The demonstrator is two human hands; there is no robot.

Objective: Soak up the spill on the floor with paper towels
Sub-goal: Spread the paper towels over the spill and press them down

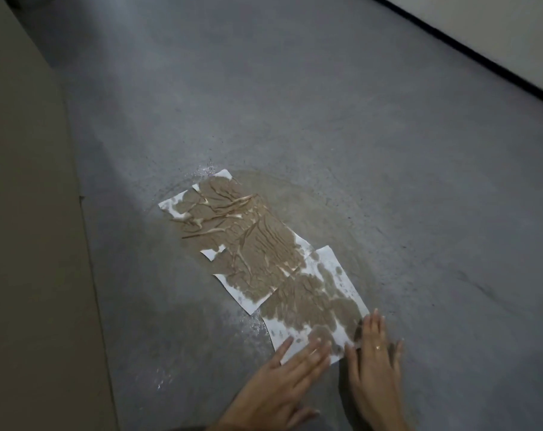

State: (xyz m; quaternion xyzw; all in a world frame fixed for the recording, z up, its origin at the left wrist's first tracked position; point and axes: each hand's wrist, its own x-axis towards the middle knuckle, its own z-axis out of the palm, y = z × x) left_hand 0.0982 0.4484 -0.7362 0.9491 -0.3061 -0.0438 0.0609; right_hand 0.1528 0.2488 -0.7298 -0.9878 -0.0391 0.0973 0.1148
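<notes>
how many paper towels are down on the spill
3, overlapping in a diagonal row: far paper towel at the spill's far-left edge, middle paper towel almost fully soaked, near paper towel under the hands. More may lie hidden beneath.

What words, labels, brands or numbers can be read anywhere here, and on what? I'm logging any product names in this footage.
None: no readable text shows in the head view.
The paper towels carry only brown wet stains and faint embossed dots, no print.
The ring on the right hand is too small to show any marking.
The floor and the wall bear no signs.
</notes>
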